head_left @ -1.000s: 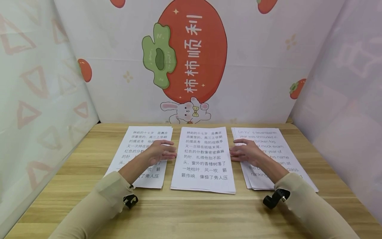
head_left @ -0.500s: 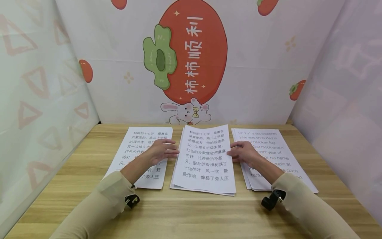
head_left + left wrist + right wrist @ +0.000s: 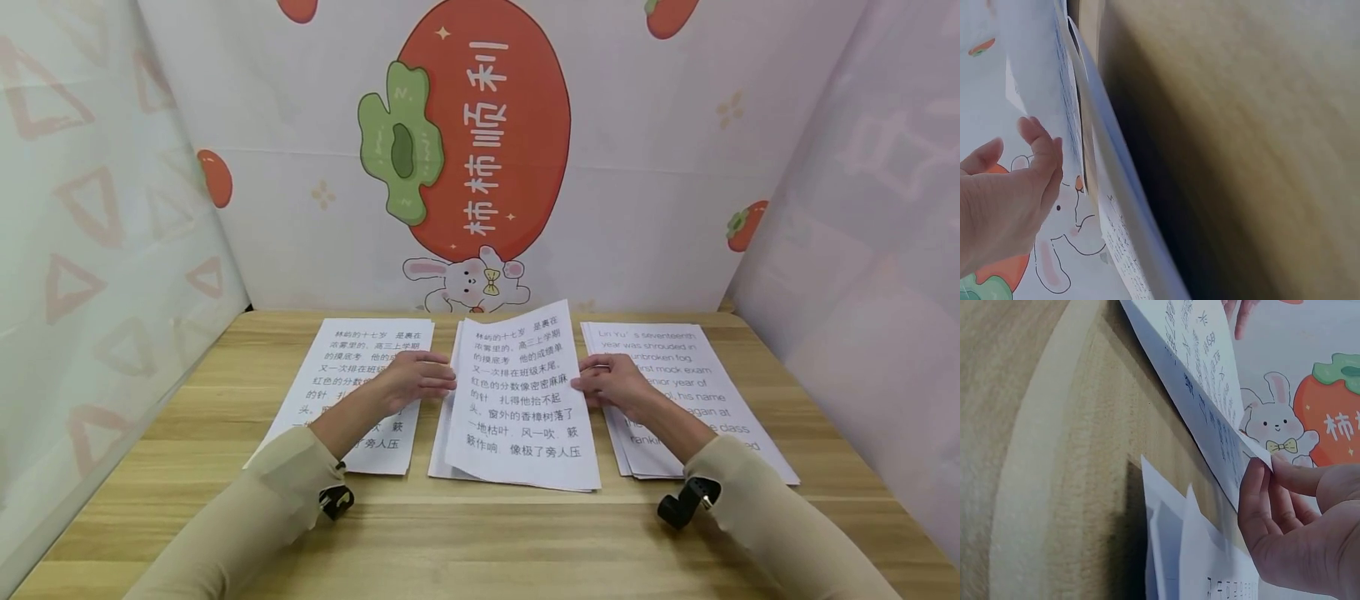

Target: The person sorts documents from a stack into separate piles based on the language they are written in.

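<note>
At the middle stack, a printed sheet of paper (image 3: 517, 400) with Chinese text is raised at its right side, its surface bowed. My right hand (image 3: 617, 383) pinches the sheet's right edge; in the right wrist view the thumb and fingers of that hand (image 3: 1310, 519) meet on the paper's edge. My left hand (image 3: 416, 379) is beside the sheet's left edge, over the left stack of paper (image 3: 390, 333). The left wrist view shows this hand (image 3: 1016, 187) with thumb and fingers apart and nothing between them. More sheets (image 3: 442, 458) lie under the raised one.
A right stack of paper (image 3: 720, 408) with English text lies under my right forearm, its sheets slightly fanned. All the stacks rest on a wooden table (image 3: 480, 542). Behind it hangs a white cloth backdrop (image 3: 645, 233) with printed persimmons and a rabbit.
My right hand has moved slightly left and taken hold of the top middle sheet, whose right side has risen from the stack. The left hand has shifted slightly right.
</note>
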Tool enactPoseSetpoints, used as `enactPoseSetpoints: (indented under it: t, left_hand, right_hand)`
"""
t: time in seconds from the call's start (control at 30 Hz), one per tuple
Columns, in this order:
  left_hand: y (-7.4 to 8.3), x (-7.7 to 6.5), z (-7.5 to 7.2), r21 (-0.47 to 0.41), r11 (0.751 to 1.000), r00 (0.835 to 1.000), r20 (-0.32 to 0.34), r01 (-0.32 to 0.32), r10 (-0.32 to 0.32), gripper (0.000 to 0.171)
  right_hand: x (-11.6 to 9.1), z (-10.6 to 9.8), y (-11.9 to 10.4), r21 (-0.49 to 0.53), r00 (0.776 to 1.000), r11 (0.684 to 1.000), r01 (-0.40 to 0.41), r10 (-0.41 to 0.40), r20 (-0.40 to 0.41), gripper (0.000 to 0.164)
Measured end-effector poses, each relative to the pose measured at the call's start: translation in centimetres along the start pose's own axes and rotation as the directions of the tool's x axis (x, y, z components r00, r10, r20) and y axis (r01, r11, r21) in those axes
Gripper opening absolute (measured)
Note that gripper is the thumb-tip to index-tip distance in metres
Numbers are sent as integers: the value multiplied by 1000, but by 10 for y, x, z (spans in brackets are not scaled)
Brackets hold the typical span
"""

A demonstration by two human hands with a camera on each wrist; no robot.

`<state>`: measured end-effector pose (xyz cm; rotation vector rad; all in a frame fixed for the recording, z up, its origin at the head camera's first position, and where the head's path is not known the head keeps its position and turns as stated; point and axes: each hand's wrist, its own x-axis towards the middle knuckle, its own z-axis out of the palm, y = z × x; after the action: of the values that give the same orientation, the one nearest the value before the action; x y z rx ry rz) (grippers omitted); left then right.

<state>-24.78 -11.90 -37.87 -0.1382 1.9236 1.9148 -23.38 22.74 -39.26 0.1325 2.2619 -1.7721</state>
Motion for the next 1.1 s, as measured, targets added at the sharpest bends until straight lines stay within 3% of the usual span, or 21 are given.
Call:
enactPoseSetpoints:
  t: [0.13, 0.33, 0.53, 0.8, 1.1]
  left_hand:
    - [1, 1, 5, 27, 1000, 1000, 5, 3, -3, 43]
    - [-1, 5, 13, 118, 993, 999, -43, 22, -17, 45]
    - [-4, 10, 16, 187, 982, 998, -65, 17, -5, 49]
    - [2, 5, 20, 140, 987, 997, 4, -80, 80, 40]
    - [10, 0, 18, 90, 980, 983, 75, -175, 169, 30]
  right_hand:
    - [0, 1, 2, 7, 1000, 1000, 3, -3, 18, 31]
    - [-1, 2, 2, -2, 1000, 1000, 3, -3, 12, 33]
    - [-3, 4, 2, 5, 1000, 1000, -27, 27, -12, 51]
    - [-6, 4, -1, 6, 995, 997, -72, 72, -68, 71]
    - [-6, 0, -3, 92, 998, 996, -18, 23, -53, 70]
